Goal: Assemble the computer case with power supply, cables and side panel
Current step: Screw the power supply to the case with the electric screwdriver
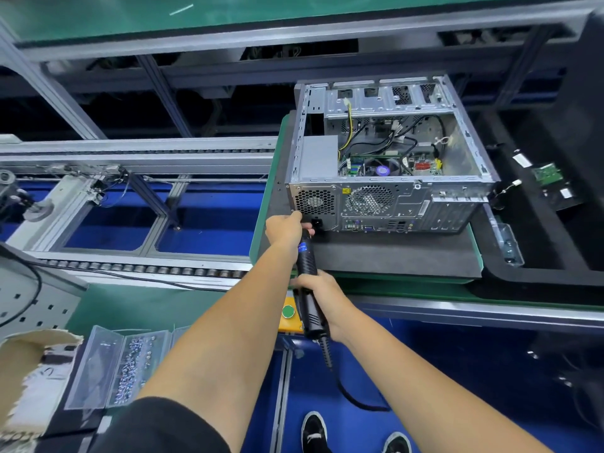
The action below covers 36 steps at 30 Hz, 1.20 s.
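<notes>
**Screwing the power supply to the case**

Nearest, the right hand [318,291] is wrapped round the black electric screwdriver [307,276]. Further out, the left hand [283,227] curls round its front end, steadying the tip at the lower corner of the power supply [318,156], which sits inside the open computer case [389,158] on the dark mat [392,253]. Next, I judge: hold the tip square and drive the screw home.

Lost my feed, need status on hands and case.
Both hands, left hand and right hand, grip electric screwdriver. Tip at computer case rear, lower left corner. Side open. Nothing blocking.
</notes>
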{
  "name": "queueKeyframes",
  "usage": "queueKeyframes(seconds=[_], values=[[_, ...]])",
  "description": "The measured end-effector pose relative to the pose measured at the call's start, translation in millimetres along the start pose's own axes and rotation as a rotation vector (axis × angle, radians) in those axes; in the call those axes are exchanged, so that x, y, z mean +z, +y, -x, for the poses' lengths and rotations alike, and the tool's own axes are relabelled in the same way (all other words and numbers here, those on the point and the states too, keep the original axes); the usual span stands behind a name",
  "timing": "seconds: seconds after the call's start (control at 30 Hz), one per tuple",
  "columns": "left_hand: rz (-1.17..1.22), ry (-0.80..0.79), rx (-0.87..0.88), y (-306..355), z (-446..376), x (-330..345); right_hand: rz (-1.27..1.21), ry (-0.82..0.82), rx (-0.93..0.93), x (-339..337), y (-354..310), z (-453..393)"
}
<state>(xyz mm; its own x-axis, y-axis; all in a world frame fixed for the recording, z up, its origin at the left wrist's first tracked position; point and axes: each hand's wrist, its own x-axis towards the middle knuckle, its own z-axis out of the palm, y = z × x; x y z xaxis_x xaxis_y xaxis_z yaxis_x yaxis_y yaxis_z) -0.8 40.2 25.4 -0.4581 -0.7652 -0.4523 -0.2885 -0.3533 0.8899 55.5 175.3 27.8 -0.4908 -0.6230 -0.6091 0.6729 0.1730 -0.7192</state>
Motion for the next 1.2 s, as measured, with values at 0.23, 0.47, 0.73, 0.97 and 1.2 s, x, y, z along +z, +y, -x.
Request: queueKeyframes(seconds=[0.23, 0.47, 0.73, 0.97, 1.2], values=[[-0.008, -0.048, -0.028, 0.8, 2.2, 0.9, 0.166, 0.011, 0.016, 4.8, -8.6, 4.2], [0.015, -0.074, -0.023, -1.2, 3.0, -0.8, 0.241, 0.022, 0.056, 2.5, -13.0, 4.7], [0.091, -0.037, -0.041, -4.4, 2.1, 5.2, 0.08, -0.331, -0.024, -41.2, -9.6, 19.7], [0.052, -0.005, -0.014, -4.8, 3.0, 6.9, -0.072, -0.277, 0.002, -30.5, 1.5, 17.9], [0.023, -0.023, -0.021, 0.2, 5.2, 6.4, -0.132, -0.333, 0.049, -30.1, -5.8, 19.1]])
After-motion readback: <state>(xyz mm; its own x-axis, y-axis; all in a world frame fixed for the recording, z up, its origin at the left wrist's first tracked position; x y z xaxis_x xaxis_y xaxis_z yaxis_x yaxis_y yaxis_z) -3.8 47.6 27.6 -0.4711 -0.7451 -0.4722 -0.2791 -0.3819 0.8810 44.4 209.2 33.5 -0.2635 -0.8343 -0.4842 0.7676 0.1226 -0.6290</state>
